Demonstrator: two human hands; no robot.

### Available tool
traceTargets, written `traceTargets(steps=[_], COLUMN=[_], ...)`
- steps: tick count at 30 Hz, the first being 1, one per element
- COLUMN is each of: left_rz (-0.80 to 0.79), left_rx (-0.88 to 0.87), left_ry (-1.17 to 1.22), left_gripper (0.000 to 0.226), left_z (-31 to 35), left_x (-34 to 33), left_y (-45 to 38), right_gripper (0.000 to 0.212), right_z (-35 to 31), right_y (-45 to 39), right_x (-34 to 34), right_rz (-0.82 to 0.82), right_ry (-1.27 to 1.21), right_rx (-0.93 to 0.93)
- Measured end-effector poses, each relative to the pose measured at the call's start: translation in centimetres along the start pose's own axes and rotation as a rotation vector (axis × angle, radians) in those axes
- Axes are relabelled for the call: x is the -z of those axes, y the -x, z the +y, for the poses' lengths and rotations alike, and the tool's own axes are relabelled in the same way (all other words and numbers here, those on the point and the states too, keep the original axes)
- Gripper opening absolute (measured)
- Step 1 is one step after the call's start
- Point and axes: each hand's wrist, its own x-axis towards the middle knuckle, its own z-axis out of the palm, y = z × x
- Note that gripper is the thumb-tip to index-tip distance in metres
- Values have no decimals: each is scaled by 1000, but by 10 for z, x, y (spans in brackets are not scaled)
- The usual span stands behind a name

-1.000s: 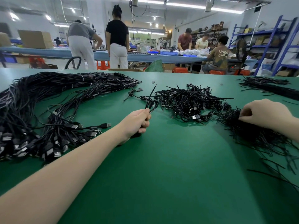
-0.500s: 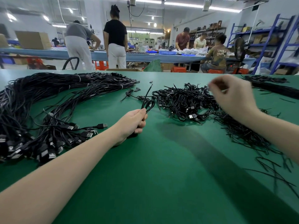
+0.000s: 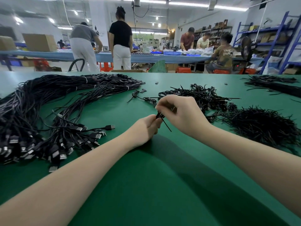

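1. Black cable coil [image 3: 158, 115], mid-table: your left hand [image 3: 146, 128] grips it.
2. Your right hand [image 3: 180, 115] pinches a twist tie [image 3: 166, 126] against it.
3. Step: binding. Next, likely wrap and twist tight.

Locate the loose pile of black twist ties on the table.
In the head view, the twist-tie pile lies on the green table at the right, to the right of the right hand and next to the heap of coiled cables.

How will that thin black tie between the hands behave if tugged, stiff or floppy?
Probably fairly stiff: the tie juts straight out past the left hand, unsupported. Likely very light and thin, so it may slip from a loose pinch.
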Motion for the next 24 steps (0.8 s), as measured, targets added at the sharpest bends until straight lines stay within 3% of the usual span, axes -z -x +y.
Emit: traceTargets(steps=[9, 15, 19, 22, 24], left_rz=[33, 61, 78, 143, 76], left_rx=[23, 37, -18, -337, -472], left_ry=[-62, -346, -767, -1011, -1057], left_gripper=[32, 37, 33, 32, 33], left_z=[6, 11, 15, 16, 20], left_x=[2, -4, -14, -16, -12], left_y=[1, 2, 8, 16, 17], right_gripper=[6, 8, 13, 15, 14], right_z=[4, -8, -12, 1, 16], right_y=[3, 4, -18, -39, -44], right_x=[-1, -1, 18, 37, 47], right_rz=[53, -37, -302, -656, -831], right_ry=[-34, 48, 292, 162, -40], right_rx=[-14, 9, 27, -167, -368])
